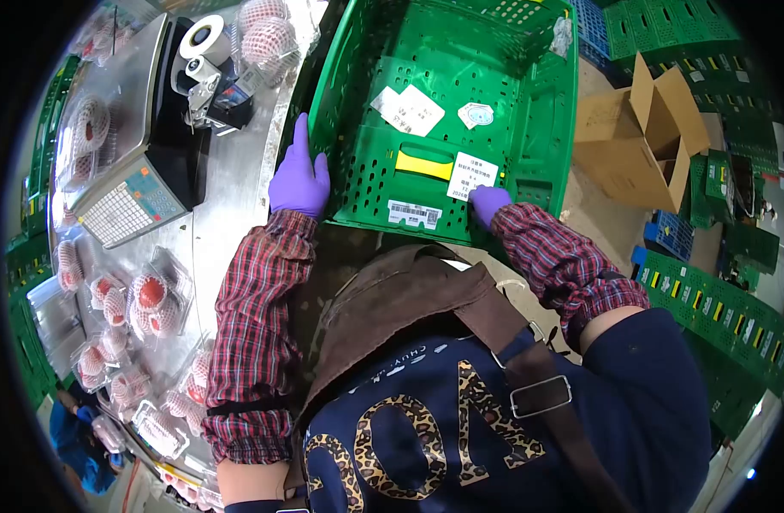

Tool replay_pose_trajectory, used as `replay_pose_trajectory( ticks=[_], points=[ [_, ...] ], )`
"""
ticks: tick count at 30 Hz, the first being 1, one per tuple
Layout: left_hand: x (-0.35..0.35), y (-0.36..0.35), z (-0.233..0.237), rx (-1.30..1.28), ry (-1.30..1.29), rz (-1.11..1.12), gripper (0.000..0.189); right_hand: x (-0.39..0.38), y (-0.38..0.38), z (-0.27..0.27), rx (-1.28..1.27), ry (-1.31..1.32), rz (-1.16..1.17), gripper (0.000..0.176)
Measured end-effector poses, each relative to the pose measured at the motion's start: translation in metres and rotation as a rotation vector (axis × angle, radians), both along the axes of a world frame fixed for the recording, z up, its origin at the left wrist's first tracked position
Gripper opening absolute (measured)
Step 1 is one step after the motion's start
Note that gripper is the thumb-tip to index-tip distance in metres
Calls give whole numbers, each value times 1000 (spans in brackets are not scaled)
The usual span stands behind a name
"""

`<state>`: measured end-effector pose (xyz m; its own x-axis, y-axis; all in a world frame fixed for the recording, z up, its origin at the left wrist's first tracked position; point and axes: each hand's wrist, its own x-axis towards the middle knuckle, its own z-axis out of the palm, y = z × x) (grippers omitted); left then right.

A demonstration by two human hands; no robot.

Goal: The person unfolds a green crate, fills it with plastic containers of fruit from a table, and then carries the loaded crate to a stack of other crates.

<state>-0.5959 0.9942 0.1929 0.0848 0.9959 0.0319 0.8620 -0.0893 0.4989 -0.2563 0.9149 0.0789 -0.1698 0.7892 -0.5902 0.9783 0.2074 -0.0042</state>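
Observation:
A large green plastic crate (529, 128) with a yellow handle bar (424, 166) stands in front of me. My left hand (299, 178), in a purple glove, lies along the crate's left side with its index finger stretched out and thumb apart. At the near right part of the crate is my right hand (490, 204), also gloved. Its closed fingers meet the lower corner of a white printed label (471, 176), which overlaps the handle bar. A barcode sticker (414, 214) is on the near wall. Further in lie white paper slips (409, 111) and a small round-printed label (476, 114).
On the left, a metal table (205, 265) holds a weighing scale with a keypad (133, 201), a label roll (205, 38) and several packs of net-wrapped fruit (150, 295). An open cardboard box (618, 137) stands at right, with stacked green crates (725, 316) beyond. Another person (77, 440) is at lower left.

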Motion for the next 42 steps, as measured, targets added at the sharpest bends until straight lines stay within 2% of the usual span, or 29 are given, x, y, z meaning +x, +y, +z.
replay_pose_trajectory(
  ticks=[5,10,14,20,22,23,24,25,26,29,30,31,33,36,39,41,42],
  points=[
    [-2,0,1,-53,-10,12,65,-10,6,14,40,106,-189,20],
    [-5,0,2,-82,16,16,64,-33,9,7,158,71,-28,22],
    [-5,-1,0,-100,17,18,65,-38,7,14,121,56,-102,23],
    [-3,-1,2,-114,30,23,66,-26,20,-21,184,34,-33,19],
    [-3,-2,1,-40,12,3,66,-23,45,19,235,70,-345,19],
    [-3,-4,2,-35,9,1,66,-6,65,30,390,151,-464,20],
    [-3,-1,4,-14,5,7,66,23,104,35,539,254,-503,32],
    [-4,1,6,7,1,13,65,55,142,42,693,563,-741,33],
    [-6,-3,-5,54,-43,-6,65,83,176,67,839,580,-782,32],
    [-7,-7,9,-34,-4,17,64,57,257,196,1183,572,-636,28],
    [-7,-9,13,-44,2,21,64,37,278,230,1221,629,-547,27],
    [-7,-10,15,-53,7,25,63,12,299,254,1257,685,-458,26],
    [-9,-12,15,-31,-23,17,63,-43,339,278,1499,686,-95,21],
    [-6,-15,22,-90,-30,34,63,-119,389,269,1346,601,130,14],
    [-5,-18,29,-180,-13,43,64,-163,444,211,1139,450,262,10],
    [-5,-16,30,-218,-7,47,63,-182,462,178,824,291,170,15],
    [-3,-20,30,-206,-14,45,63,-181,458,159,663,207,255,21]
  ],
)
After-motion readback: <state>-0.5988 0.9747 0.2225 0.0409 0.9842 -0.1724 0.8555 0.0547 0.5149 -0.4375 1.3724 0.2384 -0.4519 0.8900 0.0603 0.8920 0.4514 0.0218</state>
